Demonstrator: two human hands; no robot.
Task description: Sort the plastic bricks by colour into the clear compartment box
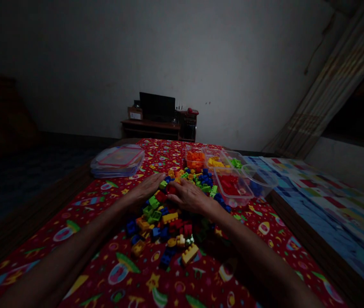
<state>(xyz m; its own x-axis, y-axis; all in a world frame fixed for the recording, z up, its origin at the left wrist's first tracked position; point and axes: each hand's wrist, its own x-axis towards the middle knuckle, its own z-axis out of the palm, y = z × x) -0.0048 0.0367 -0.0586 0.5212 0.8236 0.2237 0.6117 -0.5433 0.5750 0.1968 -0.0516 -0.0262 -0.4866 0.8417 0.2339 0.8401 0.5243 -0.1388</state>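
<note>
A loose pile of plastic toy building bricks (170,218) in red, yellow, green, blue and orange lies on a red patterned cloth (159,282). My left hand (148,186) rests at the pile's left side, fingers stretched out beside a light green brick (163,184), with nothing visible in it. Over the middle of the pile, my right hand (191,196) has thumb and fingers closed about a red brick (170,188), partly hidden by the fingers. Dim light blurs the fingertips.
At the pile's far right stand clear tubs of sorted bricks: orange (195,160), yellow (216,162), green (236,163), red (230,186) and blue (257,188). Stacked lids (119,161) lie at left. A desk with a monitor (157,106) stands by the wall.
</note>
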